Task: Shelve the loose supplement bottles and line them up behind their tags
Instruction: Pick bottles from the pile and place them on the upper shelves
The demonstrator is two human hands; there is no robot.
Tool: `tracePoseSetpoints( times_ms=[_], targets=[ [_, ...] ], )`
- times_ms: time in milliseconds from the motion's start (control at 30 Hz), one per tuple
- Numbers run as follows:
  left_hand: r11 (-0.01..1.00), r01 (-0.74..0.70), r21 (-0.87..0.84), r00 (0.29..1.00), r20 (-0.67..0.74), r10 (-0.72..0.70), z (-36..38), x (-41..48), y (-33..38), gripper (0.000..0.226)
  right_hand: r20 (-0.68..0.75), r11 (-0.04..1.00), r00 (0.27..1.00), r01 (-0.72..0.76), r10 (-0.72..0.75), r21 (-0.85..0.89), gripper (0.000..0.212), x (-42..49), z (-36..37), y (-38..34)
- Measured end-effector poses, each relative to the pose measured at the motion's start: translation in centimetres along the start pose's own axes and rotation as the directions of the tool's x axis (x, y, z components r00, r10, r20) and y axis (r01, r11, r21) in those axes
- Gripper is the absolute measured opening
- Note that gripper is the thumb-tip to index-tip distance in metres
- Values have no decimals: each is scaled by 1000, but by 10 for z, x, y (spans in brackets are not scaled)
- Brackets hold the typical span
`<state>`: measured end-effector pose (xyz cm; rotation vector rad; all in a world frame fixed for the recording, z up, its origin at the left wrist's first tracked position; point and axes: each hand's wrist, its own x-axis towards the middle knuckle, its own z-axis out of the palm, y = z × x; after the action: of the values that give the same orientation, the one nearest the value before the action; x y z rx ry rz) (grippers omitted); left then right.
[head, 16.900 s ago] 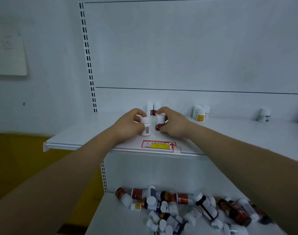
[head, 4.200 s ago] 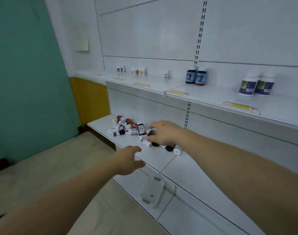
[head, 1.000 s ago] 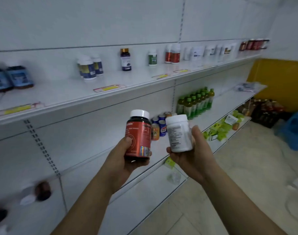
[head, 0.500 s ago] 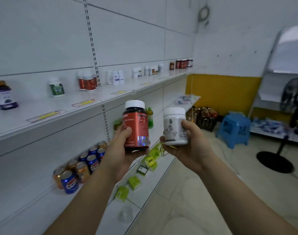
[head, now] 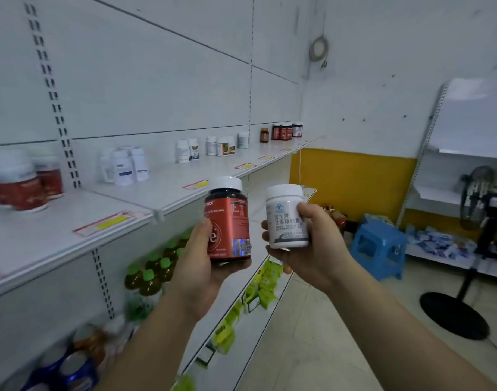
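Note:
My left hand [head: 197,263] grips a dark bottle with a red label and white cap [head: 229,221], upright in front of me. My right hand [head: 312,249] grips a white bottle with a white cap [head: 286,218], also upright, just right of the red one. Both are held in the air to the right of the upper shelf [head: 157,190]. On that shelf stand groups of bottles: red ones [head: 24,182] at the left, white ones [head: 125,165], more white ones [head: 188,150], and dark red ones [head: 286,131] at the far end. Yellow and red tags [head: 109,222] line the shelf's front edge.
The lower shelf holds green-capped bottles [head: 151,275], yellow-green boxes [head: 264,286] and blue cans [head: 69,371]. A blue stool [head: 380,249] and a standing fan [head: 478,221] stand on the floor at the right, before a second shelf unit.
The view has moved further right along the shelves. Both hands still hold their bottles in front of me; the far end of the shelf and the stool are closer.

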<state>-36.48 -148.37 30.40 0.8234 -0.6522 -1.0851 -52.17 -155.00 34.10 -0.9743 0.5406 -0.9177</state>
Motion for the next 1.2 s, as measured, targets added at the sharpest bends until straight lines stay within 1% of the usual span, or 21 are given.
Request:
tracePoseSetpoints(
  times_ms=[100, 167, 233, 267, 333, 400, 500, 567, 633, 700, 800, 900, 967, 1033, 1067, 1133, 1200],
  targets=[
    [1000, -18, 2, 999, -52, 18, 17, 49, -2, 49, 15, 1000, 1000, 8, -8, -12, 43, 49, -15, -20],
    [999, -37, 23, 996, -82, 39, 26, 78, -4, 47, 50, 999, 999, 19, -17, -38, 41, 83, -24, -29],
    [996, -80, 46, 988, -129, 86, 33, 102, -7, 48, 123, 997, 992, 33, -24, -71, 35, 116, -29, -37],
    [992, -111, 59, 980, -160, 119, 36, 112, -7, 45, 173, 995, 985, 34, -18, -91, 35, 133, -31, -40],
    [981, -175, 85, 954, -232, 191, 44, 130, -10, 37, 269, 993, 963, 27, 5, -114, 42, 166, -36, -46],
    [966, -238, 99, 917, -304, 257, 54, 143, -13, 31, 337, 992, 941, 15, 29, -127, 38, 197, -44, -51],
    [945, -310, 109, 857, -398, 327, 73, 158, -21, 34, 448, 990, 891, -15, 78, -143, 27, 234, -56, -59],
    [931, -344, 122, 814, -455, 360, 89, 171, -30, 38, 517, 990, 848, -59, 118, -129, 23, 252, -65, -68],
    [924, -353, 148, 786, -488, 379, 105, 186, -39, 44, 551, 988, 822, -102, 148, -114, 23, 269, -76, -77],
    [916, -361, 176, 769, -499, 399, 117, 208, -48, 48, 581, 988, 800, -108, 152, -109, 28, 288, -89, -88],
    [913, -361, 191, 774, -485, 407, 137, 254, -61, 46, 572, 991, 809, -103, 134, -86, 31, 325, -116, -104],
    [907, -343, 244, 793, -443, 419, 155, 315, -77, 39, 492, 993, 863, -99, 119, -66, 29, 374, -151, -116],
    [890, -357, 283, 808, -384, 447, 166, 364, -88, 30, 432, 996, 898, -68, 87, -59, 28, 413, -177, -122],
    [884, -374, 281, 823, -338, 456, 178, 416, -98, 22, 359, 997, 932, -24, 47, -68, 28, 454, -203, -133],
    [886, -375, 275, 836, -313, 451, 185, 444, -102, 22, 321, 997, 947, -1, 26, -76, 27, 476, -216, -140],
    [894, -358, 270, 860, -279, 428, 198, 496, -109, 30, 258, 995, 966, 36, -10, -95, 26, 518, -240, -158],
    [900, -341, 271, 875, -260, 409, 213, 543, -116, 36, 222, 989, 974, 74, -45, -125, 26, 556, -262, -177]
  ],
)
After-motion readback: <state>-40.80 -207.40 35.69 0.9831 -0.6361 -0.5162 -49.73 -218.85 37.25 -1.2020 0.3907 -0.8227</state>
